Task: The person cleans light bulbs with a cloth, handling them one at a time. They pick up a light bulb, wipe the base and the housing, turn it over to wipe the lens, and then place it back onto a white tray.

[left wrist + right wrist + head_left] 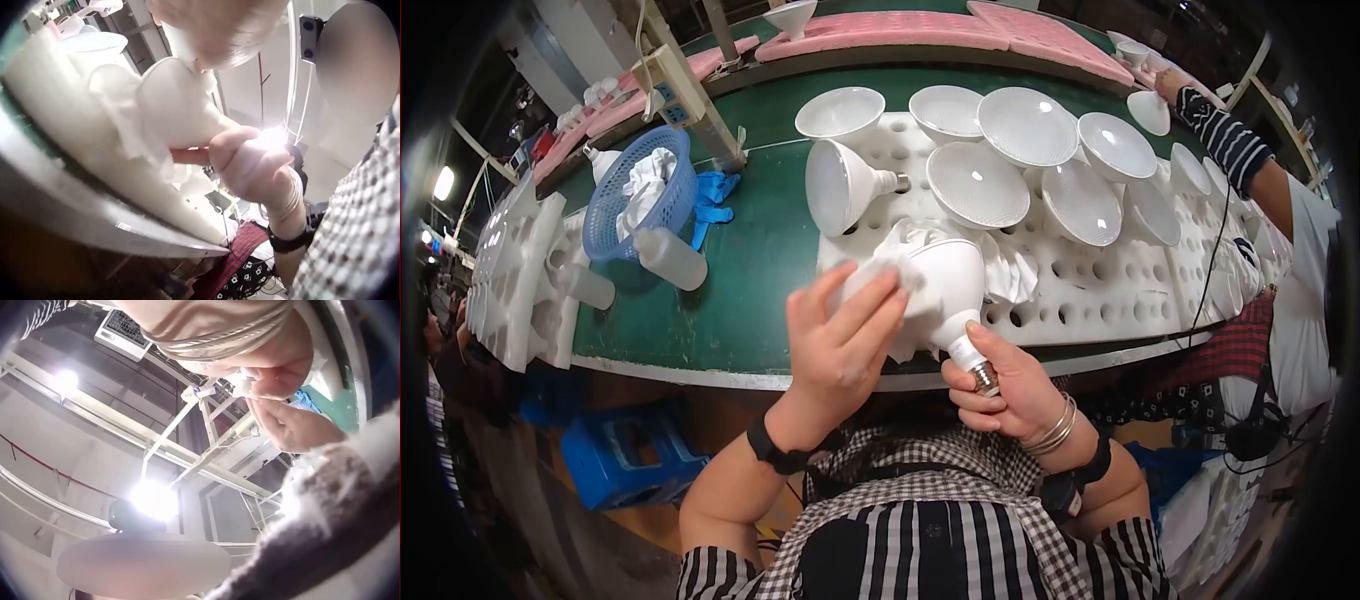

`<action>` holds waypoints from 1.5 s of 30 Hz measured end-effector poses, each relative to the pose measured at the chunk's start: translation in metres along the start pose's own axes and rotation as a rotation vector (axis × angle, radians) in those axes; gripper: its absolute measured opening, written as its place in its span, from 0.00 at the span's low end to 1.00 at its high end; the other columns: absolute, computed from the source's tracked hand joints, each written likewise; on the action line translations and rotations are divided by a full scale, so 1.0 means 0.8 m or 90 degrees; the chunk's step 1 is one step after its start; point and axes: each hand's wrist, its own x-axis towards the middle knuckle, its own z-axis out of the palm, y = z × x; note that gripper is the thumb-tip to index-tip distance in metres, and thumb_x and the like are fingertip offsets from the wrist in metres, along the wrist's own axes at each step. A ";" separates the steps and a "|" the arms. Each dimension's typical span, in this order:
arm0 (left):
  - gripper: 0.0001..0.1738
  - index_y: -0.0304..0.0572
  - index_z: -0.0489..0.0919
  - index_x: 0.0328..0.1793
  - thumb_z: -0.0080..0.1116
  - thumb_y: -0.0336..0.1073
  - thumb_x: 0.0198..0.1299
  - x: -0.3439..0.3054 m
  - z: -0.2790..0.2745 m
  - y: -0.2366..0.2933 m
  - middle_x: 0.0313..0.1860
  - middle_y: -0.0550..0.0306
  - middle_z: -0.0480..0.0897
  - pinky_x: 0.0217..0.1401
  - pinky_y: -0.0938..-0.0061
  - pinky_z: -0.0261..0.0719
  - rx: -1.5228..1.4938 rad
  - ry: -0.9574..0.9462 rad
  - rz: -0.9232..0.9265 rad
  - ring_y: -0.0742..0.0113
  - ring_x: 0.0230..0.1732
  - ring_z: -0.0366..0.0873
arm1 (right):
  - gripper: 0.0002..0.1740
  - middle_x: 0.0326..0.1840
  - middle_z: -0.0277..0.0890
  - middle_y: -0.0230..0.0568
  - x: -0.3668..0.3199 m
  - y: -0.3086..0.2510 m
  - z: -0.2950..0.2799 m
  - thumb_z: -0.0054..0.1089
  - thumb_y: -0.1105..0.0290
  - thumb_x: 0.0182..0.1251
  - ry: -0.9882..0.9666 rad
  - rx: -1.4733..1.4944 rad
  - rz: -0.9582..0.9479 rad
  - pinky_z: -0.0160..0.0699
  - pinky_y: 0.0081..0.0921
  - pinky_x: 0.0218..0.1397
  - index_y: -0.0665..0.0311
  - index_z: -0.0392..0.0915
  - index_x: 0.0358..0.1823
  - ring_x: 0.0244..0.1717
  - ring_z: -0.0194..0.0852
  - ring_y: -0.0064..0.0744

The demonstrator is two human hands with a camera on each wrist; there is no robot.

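A white reflector bulb (952, 275) is tilted over the near edge of the bench, its metal screw base pointing toward the body. My right hand (1022, 398) grips its narrow neck and base, thumb along the neck. Against the bulb's wide side, my left hand (840, 335) holds a white cloth (908, 278), blurred at the fingertips. In the left wrist view the bulb (172, 103) shows from the side, with more white cloth (119, 115) draped beyond it. The left hand's thumb is hidden in the head view.
Several reflector bulbs (978, 185) stand in a white foam tray (1090, 300) with round holes. A blue basket (605, 200) holds white cloth, beside blue gloves (715, 200) and a plastic bottle (670, 258). At right, another person's striped sleeve (1225, 140) reaches over the bench.
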 end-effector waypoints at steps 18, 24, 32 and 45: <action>0.18 0.46 0.86 0.53 0.66 0.31 0.54 0.054 0.016 -0.001 0.58 0.61 0.84 0.60 0.58 0.70 -0.084 -0.029 0.019 0.49 0.60 0.75 | 0.39 0.29 0.76 0.39 -0.029 0.000 0.026 0.62 0.57 0.70 0.235 -0.697 -0.239 0.73 0.26 0.22 0.70 0.56 0.74 0.19 0.71 0.31; 0.24 0.43 0.83 0.57 0.66 0.31 0.50 0.026 0.026 0.001 0.64 0.55 0.79 0.59 0.55 0.70 -0.047 -0.045 0.018 0.46 0.65 0.71 | 0.37 0.32 0.78 0.56 -0.025 -0.014 -0.006 0.59 0.62 0.72 0.297 -0.987 -0.512 0.76 0.40 0.34 0.69 0.57 0.76 0.25 0.77 0.48; 0.17 0.38 0.83 0.54 0.60 0.33 0.60 -0.018 0.009 -0.006 0.59 0.47 0.82 0.58 0.50 0.73 -0.080 0.067 0.027 0.38 0.61 0.75 | 0.18 0.17 0.56 0.21 -0.024 -0.048 -0.016 0.47 0.50 0.78 0.133 -0.244 -0.053 0.53 0.16 0.10 0.55 0.74 0.52 0.10 0.48 0.14; 0.18 0.38 0.81 0.58 0.55 0.29 0.61 0.055 0.041 -0.008 0.61 0.47 0.81 0.63 0.49 0.67 -0.031 -0.087 0.021 0.37 0.62 0.72 | 0.28 0.35 0.77 0.49 -0.017 -0.044 -0.022 0.57 0.59 0.71 0.197 -1.201 -0.572 0.77 0.44 0.38 0.63 0.68 0.68 0.35 0.79 0.53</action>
